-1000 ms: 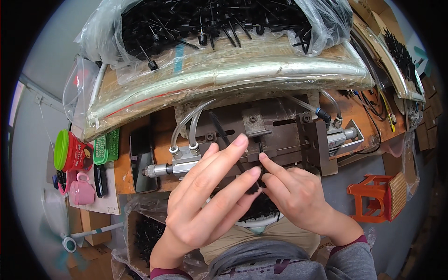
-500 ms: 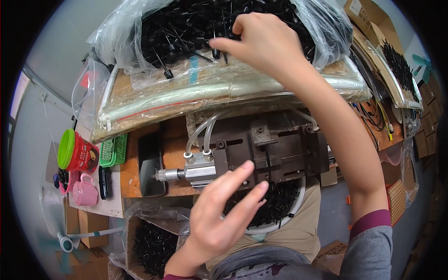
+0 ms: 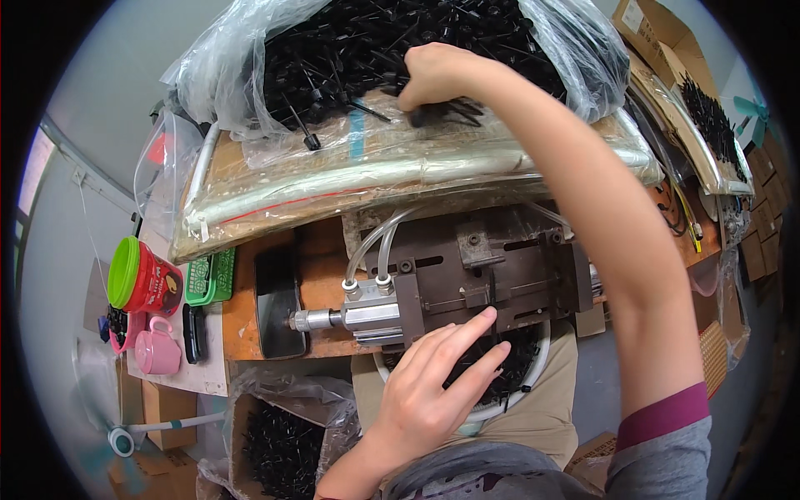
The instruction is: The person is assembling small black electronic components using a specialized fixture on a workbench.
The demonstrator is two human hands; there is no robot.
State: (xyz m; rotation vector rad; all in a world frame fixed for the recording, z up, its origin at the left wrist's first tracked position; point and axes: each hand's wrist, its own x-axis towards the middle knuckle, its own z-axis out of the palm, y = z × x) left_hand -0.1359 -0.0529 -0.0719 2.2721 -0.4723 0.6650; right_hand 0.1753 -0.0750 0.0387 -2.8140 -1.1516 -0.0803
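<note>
Our right hand (image 3: 437, 75) dips into the near edge of a heap of thin black plastic rods (image 3: 367, 50) with thicker ends.
Its fingers curl down over several blurred rods, and we cannot tell whether they pinch any. The heap lies on a plastic-wrapped cardboard tray (image 3: 400, 142), beside folds of clear plastic bag (image 3: 221, 83). Nearer us, one slim black rod (image 3: 492, 283) sits in a dark brown metal fixture (image 3: 442, 292); our left hand (image 3: 425, 404) has its fingers spread, the index fingertip just beside that rod's near end. A silver metal cylinder (image 3: 371, 318) with clear hoses (image 3: 386, 254) adjoins the fixture's left side. Farther left, a black phone (image 3: 277, 287) lies on the orange-brown wooden bench (image 3: 242, 333), and beyond stand a pink plastic cup (image 3: 157, 352) and a red tub (image 3: 156, 279) with a lime-green rim.
</note>
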